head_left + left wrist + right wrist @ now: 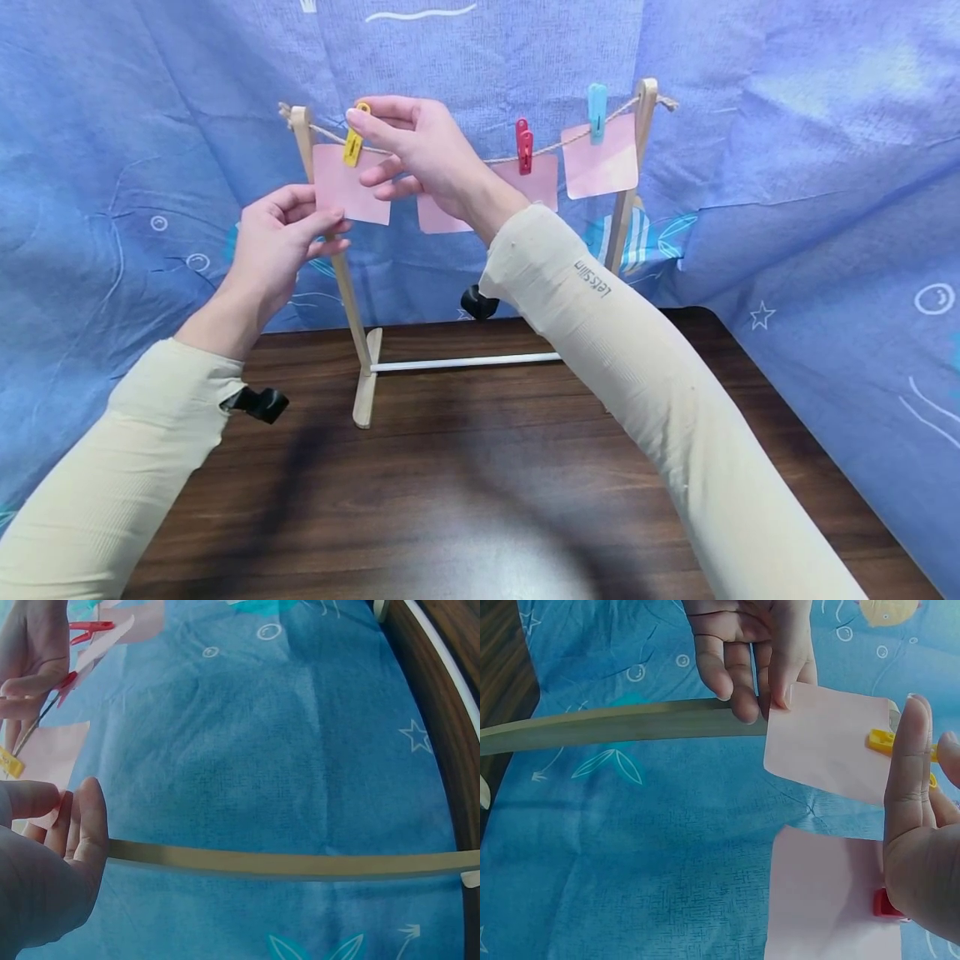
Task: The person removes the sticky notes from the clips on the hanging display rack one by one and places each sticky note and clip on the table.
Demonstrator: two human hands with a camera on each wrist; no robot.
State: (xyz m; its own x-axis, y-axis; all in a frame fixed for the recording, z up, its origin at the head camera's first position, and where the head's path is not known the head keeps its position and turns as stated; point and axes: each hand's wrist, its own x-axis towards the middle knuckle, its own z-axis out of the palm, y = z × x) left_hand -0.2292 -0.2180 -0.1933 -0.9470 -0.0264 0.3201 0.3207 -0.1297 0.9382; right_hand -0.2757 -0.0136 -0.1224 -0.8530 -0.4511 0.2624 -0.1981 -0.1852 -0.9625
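Note:
A pink paper square [352,196] hangs at the left end of a twine line [546,147]. My left hand [277,237] pinches its lower corner between thumb and fingers, as the right wrist view also shows. At the paper's top edge, my right hand [438,154] pinches the handle end of a yellow clothespin [352,152] between thumb and index finger. The clothespin's lower end overlaps the paper and the line. In the right wrist view, my right hand partly covers the yellow clothespin and a red clothespin [887,904] on the neighbouring pink paper [825,900].
Two wooden posts [348,292] hold the line, with a white rod [468,362] low between them. Farther right hang a pink paper [543,179] under a red clothespin [524,148] and another [603,162] under a blue clothespin [597,112]. The stand is on a dark wooden table [450,483].

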